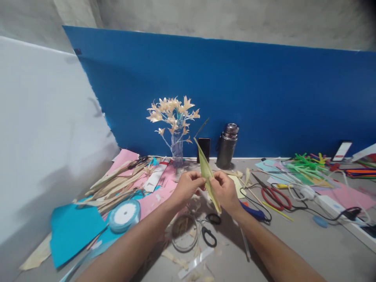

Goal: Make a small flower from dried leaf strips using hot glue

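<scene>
A long, pale green corn husk (206, 169) is held up over the table, its narrow tip pointing up and away. My left hand (188, 187) pinches it from the left at mid-length. On the other side my right hand (225, 192) grips it too, close to the left fingertips. Under the hands lie black-handled scissors (209, 236), partly hidden, and a coil of wire (176, 246). Husk scraps (173, 257) are scattered around them. Behind stand cream husk-like flowers (173, 109) in a clear, purplish vase (177, 149).
A dark thermos (227, 147) and a phone (204, 148) stand at the back. Left are dried husk strips (117, 184), blue paper (73, 231) and a ribbon roll (124, 215). Right are red-handled scissors (276, 199), cables, a power strip (337, 215) and green pipe cleaners (307, 162).
</scene>
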Motion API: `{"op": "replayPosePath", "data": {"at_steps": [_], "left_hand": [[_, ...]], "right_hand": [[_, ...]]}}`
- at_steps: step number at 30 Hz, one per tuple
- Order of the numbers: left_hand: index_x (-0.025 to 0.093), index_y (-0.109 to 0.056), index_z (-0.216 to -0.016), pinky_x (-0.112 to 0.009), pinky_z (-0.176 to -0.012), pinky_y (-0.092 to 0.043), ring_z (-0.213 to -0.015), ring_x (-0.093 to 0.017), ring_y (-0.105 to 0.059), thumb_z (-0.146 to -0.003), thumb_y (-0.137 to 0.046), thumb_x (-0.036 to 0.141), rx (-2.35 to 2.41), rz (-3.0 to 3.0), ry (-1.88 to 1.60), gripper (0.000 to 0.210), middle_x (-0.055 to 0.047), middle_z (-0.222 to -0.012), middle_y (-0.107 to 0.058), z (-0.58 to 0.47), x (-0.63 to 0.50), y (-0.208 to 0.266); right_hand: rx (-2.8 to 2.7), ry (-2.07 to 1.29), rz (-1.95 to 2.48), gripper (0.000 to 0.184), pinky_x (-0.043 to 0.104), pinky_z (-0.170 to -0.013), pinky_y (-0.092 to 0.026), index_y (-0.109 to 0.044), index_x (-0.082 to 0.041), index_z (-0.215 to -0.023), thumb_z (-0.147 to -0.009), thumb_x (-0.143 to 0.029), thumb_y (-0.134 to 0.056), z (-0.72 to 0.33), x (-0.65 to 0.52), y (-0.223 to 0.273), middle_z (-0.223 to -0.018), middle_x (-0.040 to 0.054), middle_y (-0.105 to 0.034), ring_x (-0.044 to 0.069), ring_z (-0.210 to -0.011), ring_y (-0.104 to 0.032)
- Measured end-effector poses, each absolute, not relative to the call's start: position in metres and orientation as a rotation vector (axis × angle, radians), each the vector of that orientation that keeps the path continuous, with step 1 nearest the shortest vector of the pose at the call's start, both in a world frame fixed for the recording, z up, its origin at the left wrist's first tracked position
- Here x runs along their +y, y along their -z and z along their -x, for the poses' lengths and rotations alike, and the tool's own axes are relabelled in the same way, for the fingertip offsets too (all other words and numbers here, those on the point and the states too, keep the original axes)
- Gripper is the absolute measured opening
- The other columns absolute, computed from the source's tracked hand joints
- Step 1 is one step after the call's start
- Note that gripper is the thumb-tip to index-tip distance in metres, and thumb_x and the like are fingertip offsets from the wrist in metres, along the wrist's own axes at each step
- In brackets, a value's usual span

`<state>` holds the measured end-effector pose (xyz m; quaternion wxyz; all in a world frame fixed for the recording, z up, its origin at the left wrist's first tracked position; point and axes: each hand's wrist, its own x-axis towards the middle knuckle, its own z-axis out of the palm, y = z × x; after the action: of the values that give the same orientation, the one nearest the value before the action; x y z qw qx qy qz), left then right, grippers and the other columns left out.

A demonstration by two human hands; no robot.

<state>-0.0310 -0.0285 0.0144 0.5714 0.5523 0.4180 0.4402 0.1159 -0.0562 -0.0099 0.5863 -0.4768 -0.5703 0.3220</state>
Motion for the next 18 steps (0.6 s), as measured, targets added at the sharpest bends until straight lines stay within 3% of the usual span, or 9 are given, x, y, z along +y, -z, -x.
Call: {"op": "replayPosePath", "data": {"at_steps": [12, 18], "left_hand": [[0.014, -0.066, -0.062, -0.020, -0.043, -0.040, -0.050, -0.011, -0.057, -0.069, -0.062, 0.024, 1.040, -1.410, -0.965, 0.013, -0.003, -0.056, -0.063, 0.0331, -0.0291, -0.0135], [0.014, -0.064, -0.056, -0.019, -0.039, -0.038, -0.049, -0.013, -0.059, -0.063, -0.058, 0.021, 1.091, -1.416, -0.898, 0.012, -0.003, -0.052, -0.061, 0.0365, -0.0251, -0.0162]], "right_hand": [[-1.522, -0.651, 1.228, 0.024, 0.025, -0.054, -0.037, -0.062, -0.018, -0.073, -0.085, -0.039, -0.058, -0.1211, -0.0547, 0.0047, -0.063, -0.0013, -0.058, 0.014, -0.057, -0.049], [-1.539, -0.513, 1.282, 0.025, 0.025, -0.054, -0.034, -0.060, -0.018, -0.070, -0.085, -0.038, -0.054, -0.1159, -0.0598, 0.0061, -0.061, -0.0026, -0.054, 0.013, -0.056, -0.046]]}}
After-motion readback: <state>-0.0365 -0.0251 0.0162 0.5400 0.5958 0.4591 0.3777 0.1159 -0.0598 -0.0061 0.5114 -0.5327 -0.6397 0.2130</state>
